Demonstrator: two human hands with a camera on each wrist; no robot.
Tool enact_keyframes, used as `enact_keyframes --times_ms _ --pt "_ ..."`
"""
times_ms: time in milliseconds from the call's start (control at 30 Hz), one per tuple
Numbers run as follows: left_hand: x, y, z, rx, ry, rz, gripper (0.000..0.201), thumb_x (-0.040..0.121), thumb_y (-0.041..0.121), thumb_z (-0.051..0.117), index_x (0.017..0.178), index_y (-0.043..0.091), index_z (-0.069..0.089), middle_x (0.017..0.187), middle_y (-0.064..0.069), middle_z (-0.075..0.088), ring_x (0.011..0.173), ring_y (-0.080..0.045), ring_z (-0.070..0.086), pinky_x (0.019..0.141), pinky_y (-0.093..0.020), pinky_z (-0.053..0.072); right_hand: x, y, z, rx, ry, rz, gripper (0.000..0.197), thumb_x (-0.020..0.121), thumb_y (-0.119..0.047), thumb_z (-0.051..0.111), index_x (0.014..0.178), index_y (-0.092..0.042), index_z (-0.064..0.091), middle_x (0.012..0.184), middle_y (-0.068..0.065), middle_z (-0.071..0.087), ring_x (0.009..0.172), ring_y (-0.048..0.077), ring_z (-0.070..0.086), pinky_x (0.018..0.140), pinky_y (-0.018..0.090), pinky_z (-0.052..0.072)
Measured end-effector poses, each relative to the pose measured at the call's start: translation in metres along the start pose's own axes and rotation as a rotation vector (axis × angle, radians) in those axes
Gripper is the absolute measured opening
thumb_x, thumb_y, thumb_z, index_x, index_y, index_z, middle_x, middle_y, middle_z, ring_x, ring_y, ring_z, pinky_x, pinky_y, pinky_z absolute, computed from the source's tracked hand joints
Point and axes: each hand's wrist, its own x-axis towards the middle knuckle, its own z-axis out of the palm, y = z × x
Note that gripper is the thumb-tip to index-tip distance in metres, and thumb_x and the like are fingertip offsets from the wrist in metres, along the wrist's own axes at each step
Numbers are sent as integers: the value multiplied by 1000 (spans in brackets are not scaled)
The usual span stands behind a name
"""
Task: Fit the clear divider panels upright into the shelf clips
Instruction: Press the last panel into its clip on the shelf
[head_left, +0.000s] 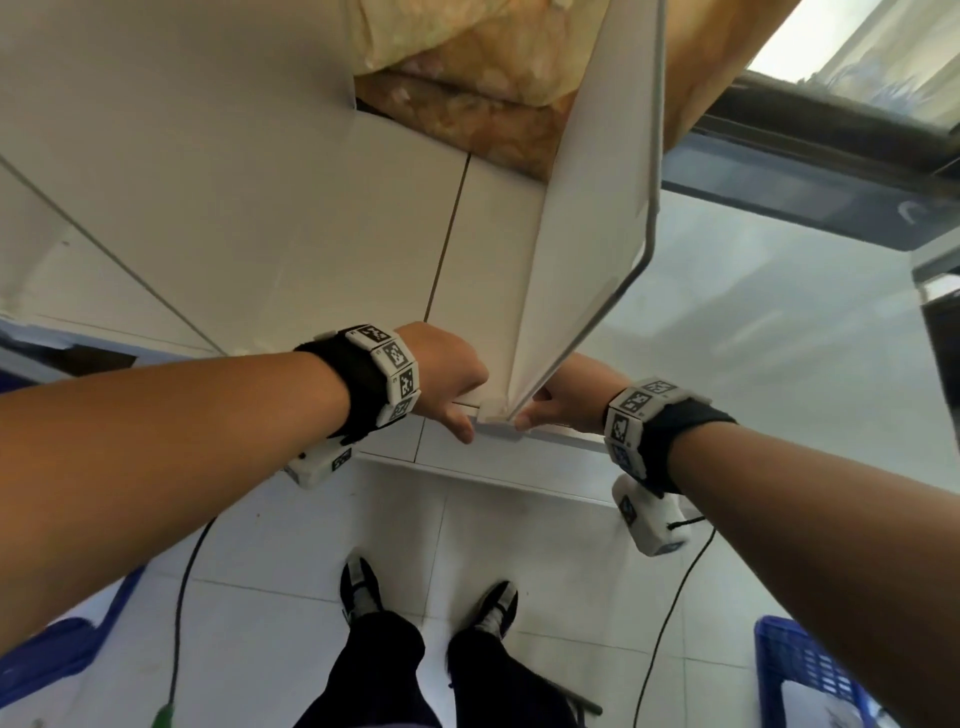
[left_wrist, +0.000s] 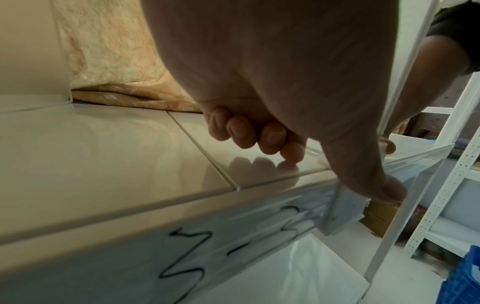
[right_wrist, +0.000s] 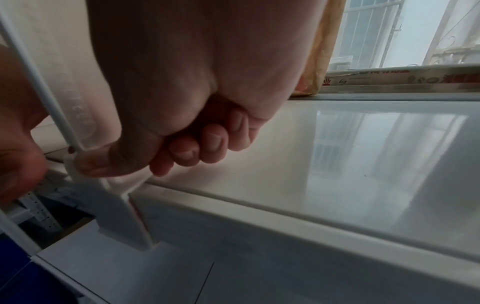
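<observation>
Now, head view: the divider panel (head_left: 587, 208) stands upright on the shelf (head_left: 260, 182), running from the front lip toward 12 o'clock, its lower front corner seated in a white clip (head_left: 496, 415) on the shelf edge.
Head view, hands: the left hand (head_left: 447, 379) sits at 9 o'clock of the clip, thumb reaching down to it; the right hand (head_left: 563, 400) sits at 3 o'clock, fingertips at the panel's bottom corner.
Left wrist view: left fingers (left_wrist: 259, 135) are curled, knuckles resting on the glossy shelf top; the thumb presses down on the clip's front plate (left_wrist: 342, 207), so this hand is closed around nothing but bears on the clip.
Right wrist view: the right hand's thumb (right_wrist: 103, 166) and curled fingers pinch the clip's top beside the panel's rounded edge (right_wrist: 39, 82); the bracket leg (right_wrist: 122, 211) hangs over the shelf front.
Step in hand: likely seating the panel's front corner into the clip.
Next move: probably firm, even downward pressure while keeping the panel vertical; whether it is fully home I cannot tell.
Materials: panel is thin, stiff, frosted-looking plastic with a bevelled corner; clip is matte white moulded plastic; shelf is smooth, reflective, cream-white with a narrow seam.
Behind: a crumpled yellowish cloth (head_left: 467, 78) at 12 o'clock.
</observation>
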Motion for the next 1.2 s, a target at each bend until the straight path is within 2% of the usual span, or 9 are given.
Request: enact_keyframes --times_ms 100,233,333,400,467,567,733,833,1200 --pt "1 1 -2 18 6 21 60 72 80 54 81 20 51 79 3 57 69 -18 55 62 -33 51 0 0 3 25 23 -2 49 73 -61 68 83 -13 65 72 3 64 65 21 58 60 32 47" --pt "2 0 -2 -6 -11 2 56 74 77 56 80 21 51 78 3 58 70 -19 56 64 -33 51 0 -3 2 22 27 -22 44 78 -55 68 79 -11 62 69 2 59 62 19 51 57 27 39" --pt "3 0 -1 -45 -20 2 53 74 74 60 81 21 52 77 4 57 65 -16 52 62 -31 48 -2 -7 4 22 48 -20 46 81 -54 67 60 -17 48 57 -2 47 53 16 41 50 27 31" --pt "4 1 -2 -76 -39 3 49 74 71 63 77 24 50 74 6 55 59 -11 47 60 -29 45 -3 -11 7 20 63 -13 51 82 -55 65 54 -19 42 54 -3 44 50 15 38 48 26 27" --pt "4 2 -3 -108 -58 7 46 74 68 65 74 26 47 71 8 52 58 -9 44 58 -28 42 -3 -13 9 19 60 -16 51 83 -57 63 54 -20 43 54 -3 45 52 16 40 48 26 27" --pt "5 1 -4 -133 -65 21 45 76 63 68 82 22 51 72 7 52 59 -10 43 56 -27 38 0 -13 5 4 36 1 53 82 -58 63 54 -19 41 53 -3 42 50 15 36 48 27 27" --pt "6 -5 -4 -156 -43 66 38 80 55 69 81 21 51 72 5 53 69 -19 51 54 -26 34 0 -14 2 5 3 -5 47 83 -58 62 64 -16 49 60 0 45 56 19 39 52 27 30" --pt "5 -7 -3 -164 -37 81 36 84 53 66 84 19 54 72 4 53 70 -19 51 55 -26 34 -1 -11 4 8 -1 -19 47 84 -58 60 63 -18 47 63 0 48 60 20 41 57 28 33" --pt "6 -8 1 -51 -6 69 41 87 66 49 81 25 51 75 6 55 70 -19 56 66 -32 48 1 -8 2 33 -14 -26 46 85 -50 65 56 -22 42 56 -3 43 53 15 37 53 27 31"
